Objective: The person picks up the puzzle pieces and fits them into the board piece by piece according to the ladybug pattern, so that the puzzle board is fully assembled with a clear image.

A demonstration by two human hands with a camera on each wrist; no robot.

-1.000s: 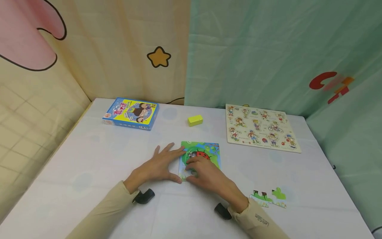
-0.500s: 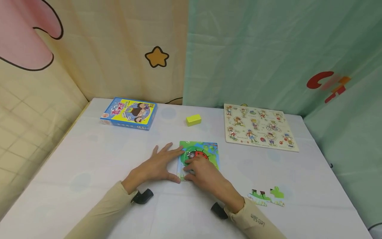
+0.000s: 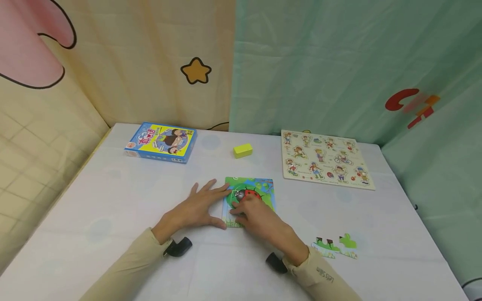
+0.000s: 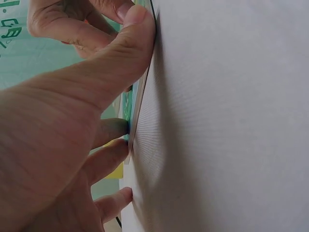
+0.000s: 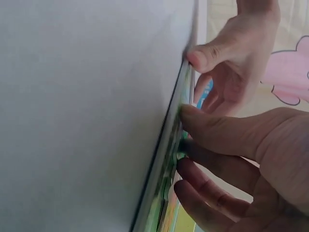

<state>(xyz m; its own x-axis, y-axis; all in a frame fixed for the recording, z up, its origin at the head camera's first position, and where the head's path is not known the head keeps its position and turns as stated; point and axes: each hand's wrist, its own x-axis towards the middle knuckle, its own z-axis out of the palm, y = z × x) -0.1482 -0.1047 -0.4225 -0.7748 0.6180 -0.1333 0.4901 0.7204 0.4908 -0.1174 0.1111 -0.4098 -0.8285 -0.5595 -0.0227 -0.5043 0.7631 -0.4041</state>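
A square ladybug jigsaw puzzle (image 3: 234,187) lies on the white table, its lower right part hidden under my right hand. My left hand (image 3: 201,209) is spread along the puzzle's left side, thumb at the near corner and fingertips at the left edge. In the left wrist view, the left thumb (image 4: 133,41) rests at the board's rim. My right hand (image 3: 260,217) is over the puzzle with its fingertips touching the surface. The right wrist view shows the right thumb (image 5: 217,130) and bent fingers against the pieces. Two loose green puzzle pieces (image 3: 326,246) lie to the right.
A yellow block (image 3: 242,151) stands behind the puzzle. At the back left lies a blue and yellow box (image 3: 162,142); at the back right, a board with cartoon figures (image 3: 327,159). Curtains (image 3: 301,62) hang behind the table (image 3: 150,271).
My right thumb has shifted slightly up from the puzzle's near edge, uncovering more of the grass strip there. My left hand stays at the left edge. The whole view has drifted slightly.
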